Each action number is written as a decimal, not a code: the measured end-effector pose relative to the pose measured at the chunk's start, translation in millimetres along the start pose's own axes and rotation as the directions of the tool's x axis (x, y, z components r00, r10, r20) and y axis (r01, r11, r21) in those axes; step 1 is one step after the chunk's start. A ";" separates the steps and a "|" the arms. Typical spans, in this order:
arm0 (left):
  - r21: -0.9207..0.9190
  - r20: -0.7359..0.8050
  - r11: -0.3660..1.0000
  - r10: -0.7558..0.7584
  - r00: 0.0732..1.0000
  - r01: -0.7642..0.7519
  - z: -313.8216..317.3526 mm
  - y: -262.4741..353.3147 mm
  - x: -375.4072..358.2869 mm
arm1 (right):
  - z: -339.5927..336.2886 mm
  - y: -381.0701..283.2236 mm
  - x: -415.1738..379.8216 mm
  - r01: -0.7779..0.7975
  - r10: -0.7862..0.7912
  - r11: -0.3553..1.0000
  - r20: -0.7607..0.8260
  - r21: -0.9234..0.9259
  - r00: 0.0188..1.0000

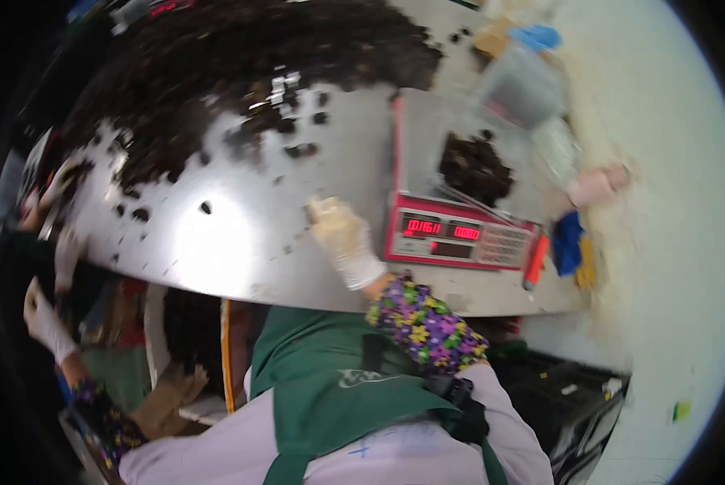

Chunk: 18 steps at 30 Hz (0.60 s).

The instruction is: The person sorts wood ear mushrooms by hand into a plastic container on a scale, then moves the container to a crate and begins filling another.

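Observation:
My right hand (342,234), in a whitish glove below a flowered sleeve, is over the steel table (338,279), left of a red digital scale (411,250). Its fingers are curled together. A small dark spot shows at the tips, too blurred to name. A clear plastic box (501,213) on the scale's pan holds dark brown crumpled pieces (474,168). Far to the left, off the table's front edge, my gloved left hand (47,323) is held out with its fingers stretched and no object visible in it.
A large heap of dark pieces (298,40) covers the table's back. Another person's gloved hands (65,252) are at the left edge. Right of the scale lie an orange-red cutter (535,260), a pink roll (597,186) and a clear container (524,85). Black crates (556,396) stand below.

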<state>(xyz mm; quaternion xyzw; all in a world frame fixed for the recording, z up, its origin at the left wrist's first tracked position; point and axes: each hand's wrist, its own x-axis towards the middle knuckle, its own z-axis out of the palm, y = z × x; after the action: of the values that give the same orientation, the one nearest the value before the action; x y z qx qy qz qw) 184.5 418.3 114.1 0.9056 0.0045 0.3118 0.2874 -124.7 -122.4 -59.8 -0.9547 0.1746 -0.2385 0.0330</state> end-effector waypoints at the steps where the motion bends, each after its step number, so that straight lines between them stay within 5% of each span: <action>1: -0.018 0.038 0.998 0.066 0.997 -0.065 7.4 -44.1 22.1 | -7.4 -0.8 1.3 0.031 -0.026 0.998 -0.095 0.048 0.995; 3: 0.144 0.049 0.989 0.006 0.999 -0.013 7.2 -43.2 25.1 | -53.2 1.8 17.2 0.067 -0.052 0.995 -0.206 0.068 0.977; 5: 0.094 0.073 0.995 0.038 0.997 -0.045 18.2 -98.3 48.3 | -125.0 5.5 30.7 0.049 0.023 0.973 -0.307 0.224 0.951; 8: 0.073 0.083 0.994 0.076 0.994 -0.082 25.0 -108.0 49.0 | -193.9 67.6 49.5 0.076 0.041 0.981 -0.570 0.180 0.821; 12: 0.122 0.071 0.992 0.006 0.997 -0.015 17.6 -40.6 7.6 | -224.8 143.4 41.6 -0.243 0.385 0.901 -0.408 0.358 0.827; 14: 0.180 0.069 0.982 0.041 0.997 -0.053 18.1 -46.2 7.4 | -219.4 169.0 30.6 -0.346 0.410 0.893 -0.203 0.287 0.889; 18: 0.154 0.137 0.988 -0.049 0.989 0.028 13.9 -37.8 -0.6 | -211.1 193.9 10.8 -0.329 0.401 0.902 -0.257 0.280 0.880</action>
<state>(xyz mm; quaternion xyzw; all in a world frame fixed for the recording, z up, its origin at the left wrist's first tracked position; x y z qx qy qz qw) 198.5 442.6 85.0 0.9443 0.0254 0.2403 0.2233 -275.9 -303.6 103.3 -0.8450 0.3267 -0.3922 0.1595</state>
